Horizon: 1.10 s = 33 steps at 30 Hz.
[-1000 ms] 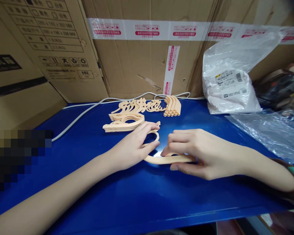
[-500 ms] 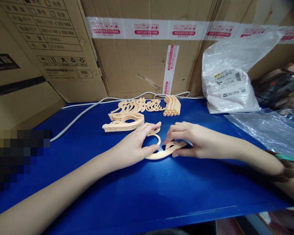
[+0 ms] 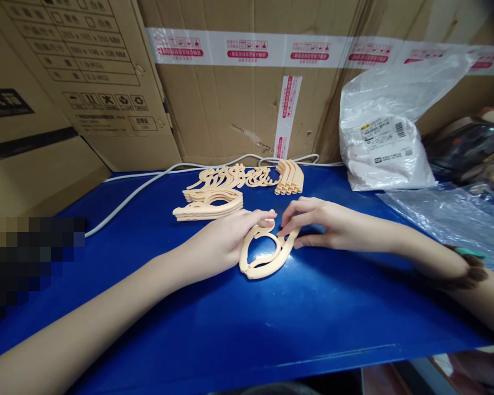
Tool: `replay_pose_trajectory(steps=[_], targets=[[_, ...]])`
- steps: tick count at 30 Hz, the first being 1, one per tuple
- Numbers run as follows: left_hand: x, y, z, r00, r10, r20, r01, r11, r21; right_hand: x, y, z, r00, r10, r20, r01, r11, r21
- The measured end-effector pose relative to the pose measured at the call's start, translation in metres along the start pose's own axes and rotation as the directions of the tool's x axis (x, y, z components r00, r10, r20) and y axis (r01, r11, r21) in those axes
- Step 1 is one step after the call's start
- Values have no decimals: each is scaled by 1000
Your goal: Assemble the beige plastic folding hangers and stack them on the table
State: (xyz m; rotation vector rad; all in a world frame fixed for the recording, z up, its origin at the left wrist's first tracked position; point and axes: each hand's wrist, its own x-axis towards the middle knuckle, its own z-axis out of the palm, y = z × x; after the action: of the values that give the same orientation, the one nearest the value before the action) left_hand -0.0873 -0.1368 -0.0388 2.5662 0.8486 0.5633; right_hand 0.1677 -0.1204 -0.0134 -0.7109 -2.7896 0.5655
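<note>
A cream plastic folding clothes hanger (image 3: pixel 270 267) lies on the blue table with its two curved arms folded into a V, the joint towards me. My left hand (image 3: pixel 234 233) is closed on its left arm, thumb and fingers near the upper end; part of that arm is hidden under the hand. With thumb and fingertips, my right hand (image 3: pixel 316 220) grips the upper end of the right arm. Left of and behind my left hand lies a stack of folded hangers (image 3: pixel 214 208).
Loose cream hooks (image 3: pixel 226 176) and a pile of curved cream arms (image 3: pixel 290 176) lie at the back. A white cable (image 3: pixel 144 189) runs behind them. Cardboard boxes (image 3: pixel 230 109) wall the back and left. A white plastic bag (image 3: pixel 387 148) and clear film (image 3: pixel 456 214) sit on the right.
The hanger's arms have swung closer together, their joint now pointing towards me. My right hand has moved up and slightly left with the right arm; my left hand has shifted only slightly.
</note>
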Motion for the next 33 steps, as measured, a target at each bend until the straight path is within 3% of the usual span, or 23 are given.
replay_pose_trajectory(steps=[5, 11, 14, 23, 26, 30, 33], targets=[[-3, 5, -2, 1000, 11, -12, -10, 996, 87, -1, 6, -1, 998, -18, -58, 14, 997, -69], [-2, 13, -2, 999, 35, -21, -31, 988, 151, -3, 7, -1, 982, 115, -153, -145, 968, -205], [-3, 15, -2, 1000, 24, -14, -22, 990, 137, -3, 2, 0, 982, 98, -158, -132, 967, -216], [-4, 16, 0, 997, -51, 64, 44, 993, 110, 1, -16, 6, 998, 42, -48, -40, 998, 39], [-4, 19, -2, 993, -77, 88, 66, 990, 123, 1, -13, 5, 995, 48, -87, -39, 994, 98], [-3, 22, -6, 995, -69, 69, 56, 983, 177, 0, -5, 0, 963, 209, -169, -193, 975, 109], [-3, 21, -11, 1000, -23, -14, 26, 970, 243, 0, 0, -3, 928, 347, -133, -318, 927, 199]])
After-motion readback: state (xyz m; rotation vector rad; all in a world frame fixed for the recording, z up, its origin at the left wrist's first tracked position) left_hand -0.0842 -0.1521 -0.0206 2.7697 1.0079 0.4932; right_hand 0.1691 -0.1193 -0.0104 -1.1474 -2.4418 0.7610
